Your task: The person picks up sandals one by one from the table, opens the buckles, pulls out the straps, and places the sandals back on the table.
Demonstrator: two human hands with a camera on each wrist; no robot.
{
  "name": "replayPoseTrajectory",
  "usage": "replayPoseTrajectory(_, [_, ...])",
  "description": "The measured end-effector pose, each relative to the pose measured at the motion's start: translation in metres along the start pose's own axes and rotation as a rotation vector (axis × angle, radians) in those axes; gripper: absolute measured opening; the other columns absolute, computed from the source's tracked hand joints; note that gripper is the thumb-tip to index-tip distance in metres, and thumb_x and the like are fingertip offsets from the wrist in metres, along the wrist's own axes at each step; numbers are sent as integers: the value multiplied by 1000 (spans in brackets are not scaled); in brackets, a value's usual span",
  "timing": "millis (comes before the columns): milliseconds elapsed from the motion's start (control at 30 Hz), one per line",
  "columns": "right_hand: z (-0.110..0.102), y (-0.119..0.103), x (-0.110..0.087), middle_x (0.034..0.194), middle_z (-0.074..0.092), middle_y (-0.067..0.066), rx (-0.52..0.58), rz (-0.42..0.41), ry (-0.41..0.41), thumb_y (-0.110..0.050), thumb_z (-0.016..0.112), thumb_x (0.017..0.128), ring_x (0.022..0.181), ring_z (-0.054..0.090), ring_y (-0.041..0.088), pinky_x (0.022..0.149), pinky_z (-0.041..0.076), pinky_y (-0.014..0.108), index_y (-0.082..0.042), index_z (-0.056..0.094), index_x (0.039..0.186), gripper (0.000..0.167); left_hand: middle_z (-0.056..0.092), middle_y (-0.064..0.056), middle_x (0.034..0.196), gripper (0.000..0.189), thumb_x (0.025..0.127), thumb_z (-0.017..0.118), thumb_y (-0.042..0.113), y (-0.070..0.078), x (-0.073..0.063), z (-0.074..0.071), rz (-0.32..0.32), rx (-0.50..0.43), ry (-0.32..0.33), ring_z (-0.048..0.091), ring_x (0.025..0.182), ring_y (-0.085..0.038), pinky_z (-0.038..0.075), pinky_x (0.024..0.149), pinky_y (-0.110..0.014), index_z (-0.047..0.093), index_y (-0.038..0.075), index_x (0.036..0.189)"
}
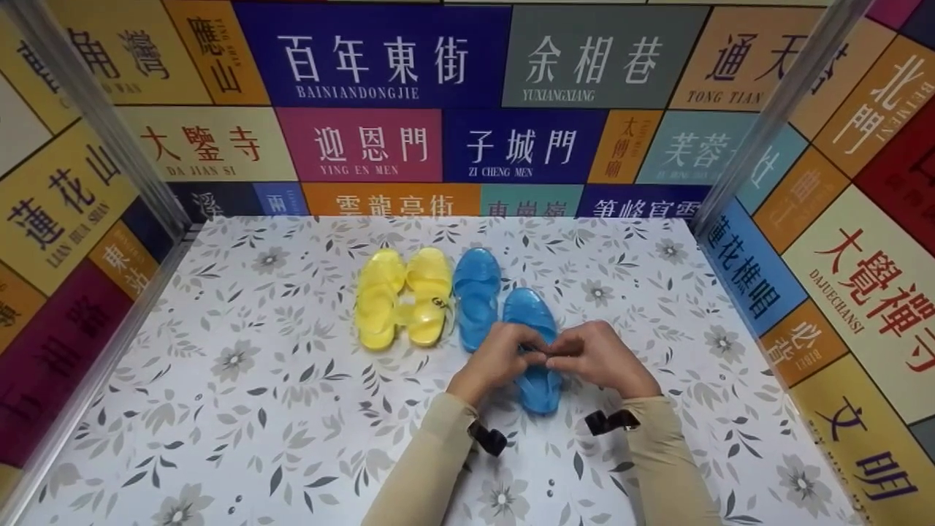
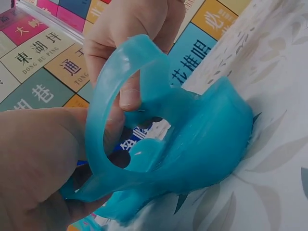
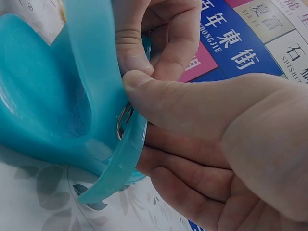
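Note:
Both hands meet over a blue jelly sandal that lies on the patterned table, its toe pointing away. My left hand pinches the sandal's ankle strap from the left. Opposite it, my right hand grips the strap between thumb and fingers. A small metal buckle shows beside the right thumb in the right wrist view. One strap end hangs below that buckle. In the left wrist view the strap loop rises above the heel. Fingers partly hide where the strap passes the buckle.
A second blue sandal lies just left of the handled one. Further left are two yellow sandals side by side. Panels with Chinese lettering stand behind the table and along its sides.

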State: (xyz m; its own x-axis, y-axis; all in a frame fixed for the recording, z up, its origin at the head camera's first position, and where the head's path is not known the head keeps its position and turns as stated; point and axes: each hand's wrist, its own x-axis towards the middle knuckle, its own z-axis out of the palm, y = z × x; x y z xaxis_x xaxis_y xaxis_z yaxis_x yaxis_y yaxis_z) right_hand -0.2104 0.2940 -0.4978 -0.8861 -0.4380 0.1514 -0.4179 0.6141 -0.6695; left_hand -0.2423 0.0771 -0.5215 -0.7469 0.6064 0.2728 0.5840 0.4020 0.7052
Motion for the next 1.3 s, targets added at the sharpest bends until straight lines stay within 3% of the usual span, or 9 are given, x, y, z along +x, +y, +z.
replayPoseTrajectory(167, [-3,1,-1,88,79,-6,25,11,-2,-20,84,91,80,74,10,75,59,30,-18,83,95,4,79,1,94,5,93,79,9,1,-1,-3,0,17,57,72,89,-9,57,81,-20,83,10,97])
replayPoseTrajectory(400, [-3,4,-2,89,79,-6,24,7,-6,-20,84,91,81,74,10,76,60,29,-16,83,96,6,79,1,95,7,93,77,7,3,-3,-5,-32,-4,57,71,90,-7,57,82,-20,82,10,97])
replayPoseTrajectory(767, [1,4,-8,87,80,-6,-17,12,-9,-21,85,90,78,73,8,72,58,27,-16,84,93,6,79,6,94,5,92,83,16,10,0,6,-39,98,-35,71,90,-6,56,82,-18,82,15,97])
replayPoseTrajectory(967, [1,4,-7,90,80,-4,7,27,-5,-17,85,90,81,74,9,73,59,27,-16,83,95,5,80,8,99,9,93,82,16,10,-2,5,-16,131,14,72,96,-6,56,87,-20,84,19,101])
replayPoseTrajectory(1300, [-1,6,-1,98,81,3,111,37,-23,-17,83,92,89,76,15,78,60,26,-11,83,104,14,81,7,96,7,91,83,14,5,-3,3,33,177,126,73,92,-9,57,84,-22,85,17,97])
